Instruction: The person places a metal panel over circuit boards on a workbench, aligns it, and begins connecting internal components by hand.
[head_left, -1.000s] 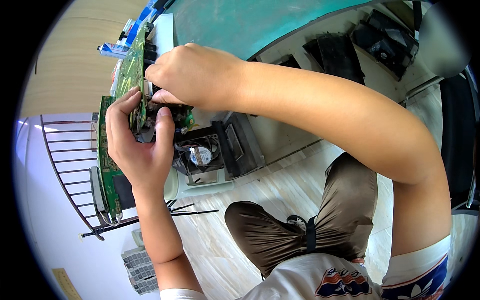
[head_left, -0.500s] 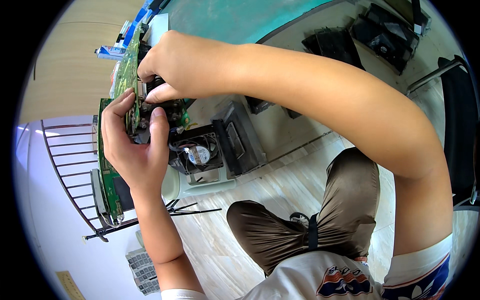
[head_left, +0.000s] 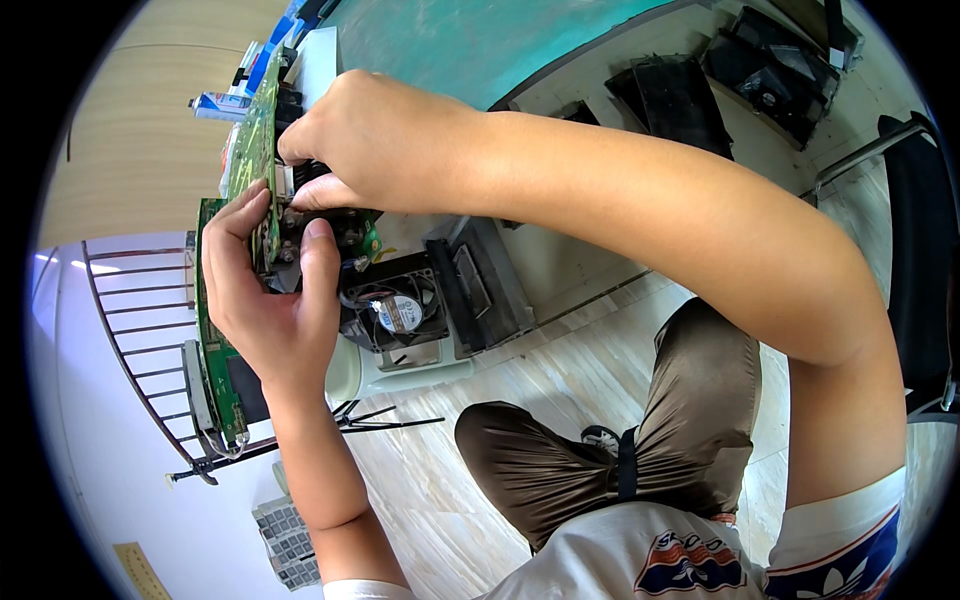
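A green circuit board [head_left: 252, 150] stands on edge at the upper left, its dark components facing right. My left hand [head_left: 255, 300] grips its lower part, fingers on the flat green side and thumb across the component side. My right hand [head_left: 365, 140] reaches over from the right, thumb and fingers closed at a small white connector [head_left: 285, 181] with dark wires on the board. The hand partly hides the wires. Just below and right of the hands sits a black cooling fan [head_left: 400, 313] with a pale round label. Another green board [head_left: 218, 375] stands behind my left hand.
A spray can [head_left: 220, 105] lies beyond the board. At the top is a teal work surface [head_left: 450, 45]. Dark casings [head_left: 670, 105] stand on the right, near a black chair [head_left: 915, 250]. A metal rack [head_left: 140, 330] is at the left, and my knees are below.
My right hand and forearm have shifted slightly down and to the right, the fingers staying at the connector. My left hand and the board have hardly moved.
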